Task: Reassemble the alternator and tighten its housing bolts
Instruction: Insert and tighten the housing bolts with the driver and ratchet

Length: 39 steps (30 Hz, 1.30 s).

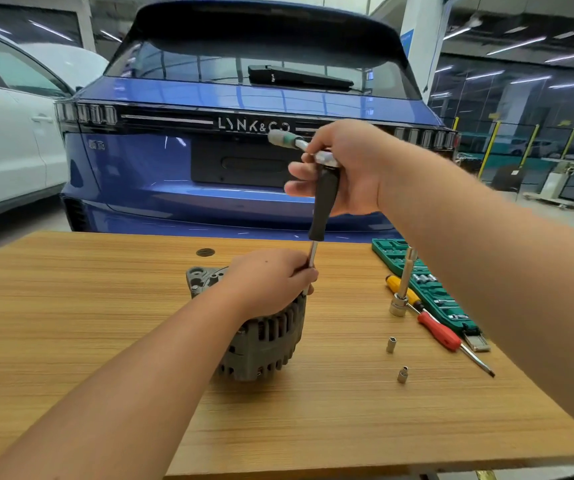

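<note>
A grey finned alternator [263, 344] stands on the wooden table [105, 323] at its middle. My left hand [271, 280] rests on top of the alternator, and its fingers pinch the thin metal shaft [312, 255] of a driver tool. The tool stands nearly upright, with its lower tip hidden behind my left hand. My right hand [344, 168] grips the top of its black handle [323, 206], where a ratchet [299, 144] with a green band sticks out to the left.
A green socket case [430, 292] lies at the table's right. Beside it are a yellow-handled screwdriver [399, 287], a red-handled screwdriver [439, 332] and an upright socket extension [403, 285]. Two loose sockets [391, 344] stand nearer. A blue car [244, 150] is parked behind the table.
</note>
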Tool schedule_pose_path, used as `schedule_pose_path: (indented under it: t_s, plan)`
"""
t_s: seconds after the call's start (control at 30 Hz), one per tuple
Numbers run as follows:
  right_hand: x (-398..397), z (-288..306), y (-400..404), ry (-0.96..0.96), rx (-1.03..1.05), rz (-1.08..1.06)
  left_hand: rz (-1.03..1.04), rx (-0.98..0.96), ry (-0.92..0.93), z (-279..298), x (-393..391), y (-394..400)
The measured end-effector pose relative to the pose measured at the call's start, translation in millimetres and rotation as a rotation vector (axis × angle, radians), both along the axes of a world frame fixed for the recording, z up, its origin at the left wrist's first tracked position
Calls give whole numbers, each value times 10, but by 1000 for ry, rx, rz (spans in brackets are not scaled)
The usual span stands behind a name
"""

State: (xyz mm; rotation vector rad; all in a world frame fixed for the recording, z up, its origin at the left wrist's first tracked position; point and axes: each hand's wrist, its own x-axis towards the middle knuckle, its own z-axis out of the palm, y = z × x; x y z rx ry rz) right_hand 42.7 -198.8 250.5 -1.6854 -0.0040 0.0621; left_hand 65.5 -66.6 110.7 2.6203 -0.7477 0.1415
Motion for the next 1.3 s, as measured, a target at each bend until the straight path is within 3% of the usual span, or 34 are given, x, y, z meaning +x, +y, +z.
schedule_pose_path:
  t_s: [0.17,0.23,0.3,0.4,0.47,0.7,0.83,1.0,1.13,1.2,1.3]
  plan:
    - [118,-293,29,-24,623,-74,3,1,-2,-1,10,-13]
    - [120,-404,70,-158,676,-121,11,7,-1,-2,15,-22]
    - [101,-530,100,-497,429,-244,21,7,4,-1,20,-25]
    - [110,-692,34,-1132,-372,-351,22,21,-9,-3,19,-20]
    - [139,-726,-10,-1250,-710,-334,32,21,-8,-5,14,-13]
    - [65,-574,-33,-1001,-960,-133,55,12,-3,-20,30,-28]
    - [38,-529,-95,-978,-975,-74,44,8,-12,-33,50,-28]
    - [17,-394,-83,-1000,-1114,-116,31,7,-26,-50,59,-21]
    - [55,-158,41,-790,-1290,-226,8,-2,-27,-58,62,0]
    - [75,-18,89,-573,-1171,-214,-5,-8,-30,-63,64,8]
    - [39,37,106,-245,-498,-84,-13,-12,-30,-69,62,13]
